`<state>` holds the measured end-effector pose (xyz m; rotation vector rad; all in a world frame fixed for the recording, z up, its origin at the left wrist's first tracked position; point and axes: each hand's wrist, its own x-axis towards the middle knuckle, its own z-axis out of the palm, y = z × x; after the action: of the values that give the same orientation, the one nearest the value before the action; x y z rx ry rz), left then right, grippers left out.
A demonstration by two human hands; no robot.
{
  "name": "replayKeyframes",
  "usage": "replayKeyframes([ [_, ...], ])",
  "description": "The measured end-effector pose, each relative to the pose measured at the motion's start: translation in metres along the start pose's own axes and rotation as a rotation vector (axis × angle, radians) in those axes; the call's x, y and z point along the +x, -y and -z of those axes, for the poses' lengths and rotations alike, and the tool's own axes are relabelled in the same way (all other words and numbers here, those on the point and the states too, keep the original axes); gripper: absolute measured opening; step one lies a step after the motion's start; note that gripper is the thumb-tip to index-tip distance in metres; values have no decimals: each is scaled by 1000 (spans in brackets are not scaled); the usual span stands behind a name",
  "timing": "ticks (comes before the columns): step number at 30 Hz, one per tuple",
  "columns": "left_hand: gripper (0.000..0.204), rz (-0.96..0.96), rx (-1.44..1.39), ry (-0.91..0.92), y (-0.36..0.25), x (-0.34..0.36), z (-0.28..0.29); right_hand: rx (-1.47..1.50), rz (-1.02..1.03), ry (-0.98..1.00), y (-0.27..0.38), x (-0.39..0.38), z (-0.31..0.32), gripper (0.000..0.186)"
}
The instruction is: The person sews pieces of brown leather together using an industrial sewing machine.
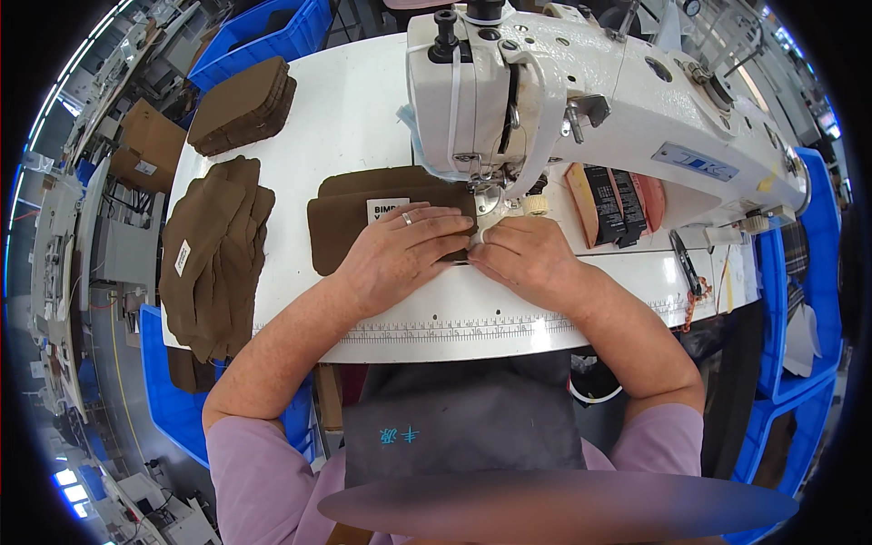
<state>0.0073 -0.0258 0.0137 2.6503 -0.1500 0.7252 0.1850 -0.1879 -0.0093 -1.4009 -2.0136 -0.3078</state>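
A brown fabric panel [341, 227] lies on the white table with its right end at the needle area of a white sewing machine [581, 82]. Near its middle is a white label [387, 207], partly covered by my fingers. My left hand [404, 247], a ring on one finger, rests flat on the panel with its fingers stretched toward the presser foot [488, 197]. Just in front of the foot, my right hand [524, 259] has its fingers bent and pinched together at the panel's right edge. The fingertips partly hide the fabric there.
A neat stack of brown pieces [238, 106] and a looser fanned pile [209, 263] lie at left. Under the machine arm are black labels [604, 204]. Thread snips [684, 261] lie at right. Blue bins [822, 345] flank the table. A printed ruler [454, 331] runs along the front edge.
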Motion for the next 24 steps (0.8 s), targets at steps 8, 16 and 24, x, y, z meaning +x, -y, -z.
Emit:
replayKeyframes([
  [8,31,-116,12,305,24,-17,1,-7,7,43,6,4,4,13],
  [16,27,-205,-18,228,32,-18,-3,40,-230,164,8,-1,15,14],
  [24,25,-225,57,243,46,-3,-7,18,-324,148,2,1,13,13],
])
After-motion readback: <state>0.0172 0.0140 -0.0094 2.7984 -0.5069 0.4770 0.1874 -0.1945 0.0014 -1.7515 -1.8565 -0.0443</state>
